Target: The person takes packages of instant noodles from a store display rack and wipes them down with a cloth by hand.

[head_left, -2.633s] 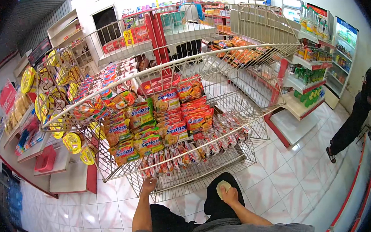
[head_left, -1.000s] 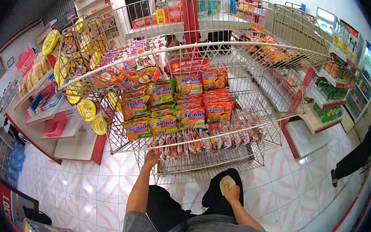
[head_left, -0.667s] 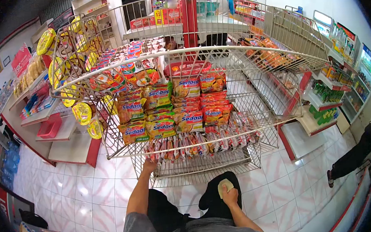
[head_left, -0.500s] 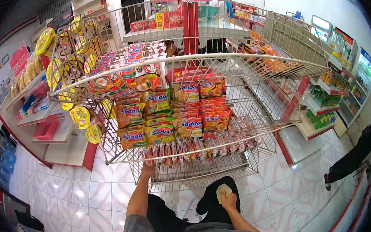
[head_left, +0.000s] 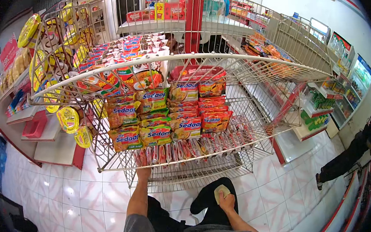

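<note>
My right hand [head_left: 227,202] is closed around a beige folded cloth or pad [head_left: 220,190] above my right knee. My left hand [head_left: 144,173] reaches under the front edge of the wire rack [head_left: 189,161], at its left side. Its fingers are hidden behind the rack and the packets. Just above it stands a row of small upright packets [head_left: 175,153] along the wire tier. Behind that row, Sedaap noodle packs [head_left: 156,135] in green, yellow and orange stand in stacks. I cannot make out whether the left hand touches the packets.
Yellow cup noodles [head_left: 69,120] hang in a wire holder at the left. More noodle packs [head_left: 121,80] fill the top tier. A counter [head_left: 152,27] with a person [head_left: 217,4] stands behind. Another person's leg [head_left: 345,160] extends at the right, near shelves and a lit fridge [head_left: 362,74].
The view has moved closer to the rack and tilted slightly. My left hand is further under the tier's edge, its fingers now hidden. My right hand still holds the beige cloth or pad.
</note>
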Demonstrator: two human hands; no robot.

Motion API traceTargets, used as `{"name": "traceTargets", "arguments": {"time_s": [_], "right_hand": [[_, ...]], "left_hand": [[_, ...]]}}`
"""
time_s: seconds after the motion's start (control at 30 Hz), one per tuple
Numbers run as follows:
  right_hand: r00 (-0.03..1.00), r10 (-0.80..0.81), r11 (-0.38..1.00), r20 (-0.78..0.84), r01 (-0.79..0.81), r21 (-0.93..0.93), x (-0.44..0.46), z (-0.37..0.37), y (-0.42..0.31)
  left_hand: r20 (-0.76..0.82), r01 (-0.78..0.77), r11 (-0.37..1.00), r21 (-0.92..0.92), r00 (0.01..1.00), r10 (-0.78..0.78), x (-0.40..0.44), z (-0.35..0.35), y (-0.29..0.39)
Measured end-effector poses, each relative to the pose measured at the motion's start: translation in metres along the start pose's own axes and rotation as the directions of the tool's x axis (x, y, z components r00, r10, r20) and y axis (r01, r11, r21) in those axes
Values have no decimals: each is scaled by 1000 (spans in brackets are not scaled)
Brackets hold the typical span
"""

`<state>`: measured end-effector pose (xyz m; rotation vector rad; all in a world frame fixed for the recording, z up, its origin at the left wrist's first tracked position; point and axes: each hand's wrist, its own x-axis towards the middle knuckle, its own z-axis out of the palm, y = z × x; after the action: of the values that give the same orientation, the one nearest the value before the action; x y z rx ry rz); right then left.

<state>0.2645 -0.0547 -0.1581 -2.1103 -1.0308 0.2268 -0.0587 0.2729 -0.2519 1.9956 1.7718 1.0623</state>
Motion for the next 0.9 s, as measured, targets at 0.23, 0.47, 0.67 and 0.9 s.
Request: {"name": "traceTargets", "arguments": {"time_s": [0.23,0.47,0.67,0.9], "right_hand": [[995,44,994,89,-35,-105,0,-6,-4],[998,44,997,47,-41,-60,-1,-16,-23],[1000,15,999,5,-14,-50,-1,-8,-8],[993,107,987,44,-101,-122,1,-6,-6]], "left_hand": [[51,212,977,18,976,-212,-5,8,-16],[108,173,966,190,975,-196,-5,-2,-19],[135,58,983,177,987,-83,-6,-20,-1],[135,164,982,-90,979,-151,-6,9,-37]]}}
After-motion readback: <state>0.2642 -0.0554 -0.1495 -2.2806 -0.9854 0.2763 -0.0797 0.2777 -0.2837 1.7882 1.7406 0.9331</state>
